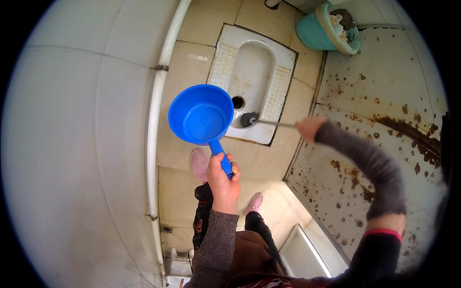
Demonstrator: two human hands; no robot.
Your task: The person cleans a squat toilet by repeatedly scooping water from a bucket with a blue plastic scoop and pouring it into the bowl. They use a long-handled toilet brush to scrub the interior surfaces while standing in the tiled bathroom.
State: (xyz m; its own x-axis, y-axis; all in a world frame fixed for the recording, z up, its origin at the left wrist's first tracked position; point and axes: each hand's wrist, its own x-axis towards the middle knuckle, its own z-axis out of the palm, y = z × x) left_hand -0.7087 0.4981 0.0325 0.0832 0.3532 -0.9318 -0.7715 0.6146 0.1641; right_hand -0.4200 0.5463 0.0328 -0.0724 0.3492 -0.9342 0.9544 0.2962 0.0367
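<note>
From the head view, nearest to me, I note the two forearms in grey knit sleeves rising from the lower edge, with dark trousers and two pink shoes [199,163] below them on the beige floor tiles [187,72]. The left hand [223,180] is clenched around the handle of a blue plastic ladle [201,115], thumb on top; the handle points down toward me and the round bowl is held level above the floor, just left of the squat toilet and overlapping its near left corner in the picture. I cannot tell whether the bowl holds water. The right hand [309,127] is further out, wrapped around the thin metal shaft of a toilet brush [249,119]; the shaft runs leftward from the hand, and the dark brush head sits on the pan of the white squat toilet [269,57], just beside the drain hole [238,102]. The toilet is set flush into the floor, its ribbed foot pads on either side of the basin. To the left a white pipe [156,105] runs along the tiled wall. To the right stands a pale partition [384,96] spotted with rust. Farthest, at the upper right, a teal waste bin [321,29] holds crumpled paper.
</note>
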